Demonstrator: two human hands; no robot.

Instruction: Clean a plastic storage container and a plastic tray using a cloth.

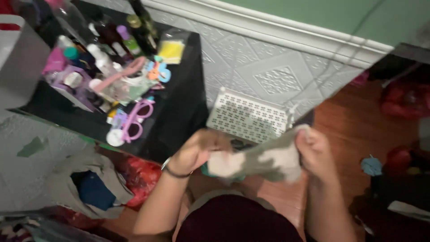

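Observation:
Both my hands hold a small piece of grey and white patched cloth (264, 159) stretched between them at mid-frame. My left hand (197, 150), with a dark band on its wrist, grips the cloth's left end. My right hand (316, 150) pinches the right end, slightly higher. Just behind the cloth stands a white plastic basket (246, 117) with slotted walls, set against the patterned wall. The picture is blurred, so I cannot tell what kind of garment the cloth is.
A black table (174, 112) at the left is crowded with bottles (130, 38), a pink brush (121, 74) and purple toy glasses (136, 118). Below it lie a grey bag (74, 177) and red plastic (141, 175). Dark and red items (403, 101) sit on the wooden floor at right.

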